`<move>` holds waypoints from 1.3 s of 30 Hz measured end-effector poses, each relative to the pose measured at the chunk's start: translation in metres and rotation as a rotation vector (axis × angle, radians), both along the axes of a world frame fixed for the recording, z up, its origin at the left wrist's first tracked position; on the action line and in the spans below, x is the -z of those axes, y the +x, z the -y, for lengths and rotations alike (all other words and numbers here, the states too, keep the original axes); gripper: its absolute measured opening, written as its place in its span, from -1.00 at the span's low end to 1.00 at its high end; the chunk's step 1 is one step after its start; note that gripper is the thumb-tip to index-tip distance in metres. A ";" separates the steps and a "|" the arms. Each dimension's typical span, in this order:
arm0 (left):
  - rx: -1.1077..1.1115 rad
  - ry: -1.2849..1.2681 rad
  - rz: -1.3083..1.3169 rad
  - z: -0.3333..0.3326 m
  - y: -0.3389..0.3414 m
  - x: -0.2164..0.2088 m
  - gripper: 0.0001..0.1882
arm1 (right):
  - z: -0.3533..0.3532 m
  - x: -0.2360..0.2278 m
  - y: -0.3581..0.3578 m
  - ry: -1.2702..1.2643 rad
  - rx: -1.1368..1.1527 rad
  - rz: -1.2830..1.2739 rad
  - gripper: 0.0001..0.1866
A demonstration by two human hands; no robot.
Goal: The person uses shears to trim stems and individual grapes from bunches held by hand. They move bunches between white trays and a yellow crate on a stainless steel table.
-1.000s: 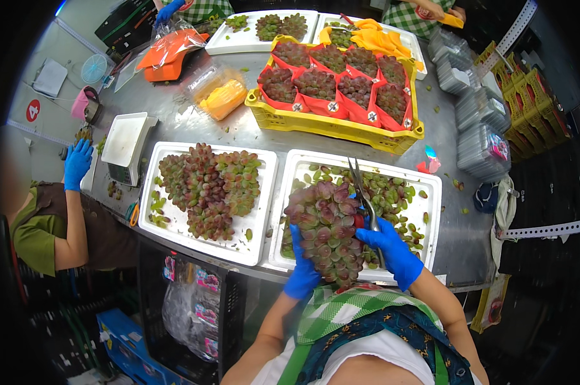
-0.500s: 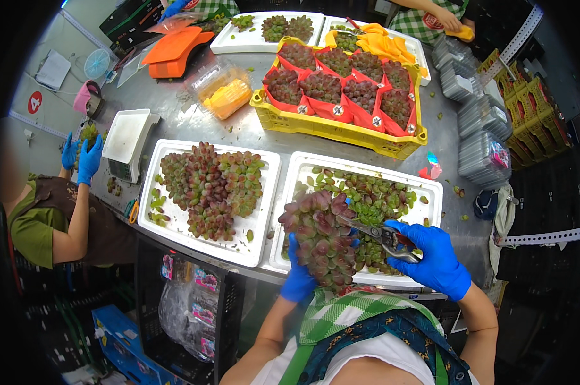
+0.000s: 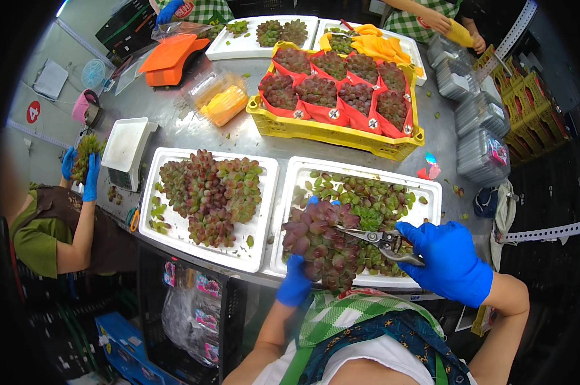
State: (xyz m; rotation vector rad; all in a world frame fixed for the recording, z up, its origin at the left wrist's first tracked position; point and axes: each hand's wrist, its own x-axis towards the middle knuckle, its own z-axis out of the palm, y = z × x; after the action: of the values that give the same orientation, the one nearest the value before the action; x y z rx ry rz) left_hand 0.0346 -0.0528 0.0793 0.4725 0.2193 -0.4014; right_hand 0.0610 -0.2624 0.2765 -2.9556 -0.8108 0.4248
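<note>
My left hand (image 3: 294, 282), in a blue glove, holds up a reddish-purple bunch of grapes (image 3: 325, 256). Most of its fingers are hidden behind the bunch. In my right hand (image 3: 450, 266), also gloved in blue, is a pair of metal pruning snips (image 3: 381, 240); their blades point left and reach the bunch's right side. Whether the tips touch a berry or stem I cannot tell. Under both hands lies a white foam tray (image 3: 436, 218) strewn with loose green grapes (image 3: 367, 197). Left of it, another white tray (image 3: 268, 192) carries red and green bunches (image 3: 203, 192).
Beyond the trays stands a yellow crate (image 3: 335, 138) of red-wrapped bunches. A white scale (image 3: 128, 144), an orange scale (image 3: 171, 58) and clear clamshells (image 3: 482, 157) sit around the metal table. At left, a co-worker's gloved hands (image 3: 90, 176) hold a green bunch; other people work across the table.
My right hand has shifted right and slightly down with the snips, and the wrist has turned. The bunch in my left hand has turned a little. The co-worker's bunch at left shows more fully.
</note>
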 end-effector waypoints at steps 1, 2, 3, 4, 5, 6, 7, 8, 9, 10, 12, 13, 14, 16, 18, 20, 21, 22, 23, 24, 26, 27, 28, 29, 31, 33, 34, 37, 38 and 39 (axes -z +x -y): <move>0.007 -0.006 0.000 0.001 0.000 -0.001 -0.28 | -0.002 -0.003 0.001 -0.031 -0.011 0.000 -0.42; 0.013 -0.008 0.008 0.001 0.000 -0.002 -0.28 | -0.003 -0.007 0.002 -0.062 -0.021 0.000 -0.42; 0.018 -0.015 0.010 0.001 0.000 -0.003 -0.28 | -0.005 -0.010 0.002 -0.093 -0.033 0.000 -0.42; 0.024 -0.016 0.013 0.001 0.000 -0.003 -0.28 | -0.005 -0.011 0.003 -0.106 -0.044 0.005 -0.41; 0.032 -0.023 0.016 0.001 0.001 -0.003 -0.28 | -0.006 -0.013 0.003 -0.119 -0.054 0.009 -0.41; 0.037 -0.026 0.017 0.001 0.001 -0.003 -0.28 | -0.007 -0.014 0.003 -0.132 -0.066 0.013 -0.41; 0.045 -0.031 0.019 0.001 0.001 -0.003 -0.28 | -0.008 -0.015 0.003 -0.140 -0.062 0.008 -0.41; 0.054 -0.037 0.024 0.002 0.002 -0.004 -0.28 | -0.009 -0.016 0.003 -0.148 -0.057 0.002 -0.41; 0.062 -0.043 0.029 0.002 0.003 -0.003 -0.28 | -0.010 -0.016 0.004 -0.156 -0.053 -0.003 -0.41; 0.073 -0.051 0.029 0.003 0.005 -0.004 -0.28 | -0.011 -0.016 0.004 -0.157 -0.048 -0.015 -0.41; 0.083 -0.063 0.033 0.004 0.007 -0.005 -0.28 | -0.012 -0.015 0.005 -0.158 -0.039 -0.037 -0.42; 0.088 -0.067 0.032 0.004 0.007 -0.006 -0.28 | -0.012 -0.014 0.006 -0.159 -0.045 -0.027 -0.43; 0.090 -0.072 0.033 0.004 0.007 -0.006 -0.28 | -0.012 -0.014 0.007 -0.161 -0.050 -0.016 -0.43; 0.096 -0.075 0.033 0.004 0.008 -0.006 -0.28 | -0.011 -0.011 0.009 -0.147 -0.062 0.023 -0.47; 0.097 -0.079 0.028 0.004 0.006 -0.006 -0.28 | -0.008 -0.006 0.010 -0.118 -0.074 0.081 -0.52; 0.094 -0.077 0.025 0.004 0.004 -0.005 -0.28 | -0.007 -0.006 0.012 -0.114 -0.064 0.028 -0.48; 0.091 -0.078 0.022 0.004 0.003 -0.004 -0.28 | -0.006 -0.006 0.012 -0.113 -0.058 0.001 -0.46; 0.090 -0.078 0.022 0.004 0.002 -0.003 -0.28 | -0.005 -0.006 0.011 -0.103 -0.047 0.022 -0.46; 0.089 -0.079 0.020 0.004 0.002 -0.001 -0.28 | -0.004 -0.005 0.010 -0.093 -0.037 0.043 -0.46; 0.084 -0.078 0.016 0.004 0.002 0.000 -0.28 | -0.004 -0.005 0.009 -0.081 -0.029 0.063 -0.46; 0.071 -0.074 0.013 0.003 0.002 0.003 -0.28 | -0.004 -0.010 0.010 -0.062 -0.008 0.096 -0.46; 0.069 -0.076 0.012 0.002 0.002 0.004 -0.28 | -0.004 -0.012 0.010 -0.053 0.003 0.114 -0.47; 0.063 -0.075 0.012 0.003 0.002 0.005 -0.28 | -0.003 -0.012 0.009 -0.021 0.007 0.109 -0.46; 0.065 -0.077 0.008 0.003 0.002 0.006 -0.28 | -0.002 -0.011 0.009 0.011 0.011 0.103 -0.46; 0.065 -0.081 0.008 0.002 0.002 0.006 -0.28 | -0.001 -0.009 0.009 0.053 0.018 0.090 -0.46; 0.068 -0.083 0.008 0.002 0.002 0.007 -0.28 | 0.000 -0.005 0.007 0.072 0.027 0.074 -0.45; 0.068 -0.082 0.009 0.001 0.001 0.007 -0.28 | 0.001 -0.002 0.006 0.089 0.026 0.067 -0.45; 0.066 -0.085 0.005 0.000 0.000 0.008 -0.28 | 0.001 0.001 0.004 0.126 0.028 0.042 -0.44; 0.065 -0.084 0.001 0.000 -0.001 0.009 -0.28 | 0.000 0.001 0.004 0.128 0.030 0.032 -0.44; 0.062 -0.082 0.000 -0.001 -0.002 0.009 -0.28 | 0.000 0.001 0.003 0.131 0.032 0.021 -0.44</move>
State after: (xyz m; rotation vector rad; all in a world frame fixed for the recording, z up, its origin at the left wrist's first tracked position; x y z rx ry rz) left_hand 0.0324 -0.0520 0.0705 0.3998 0.1875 -0.4694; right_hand 0.0644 -0.2622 0.2759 -2.8527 -0.7605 0.3263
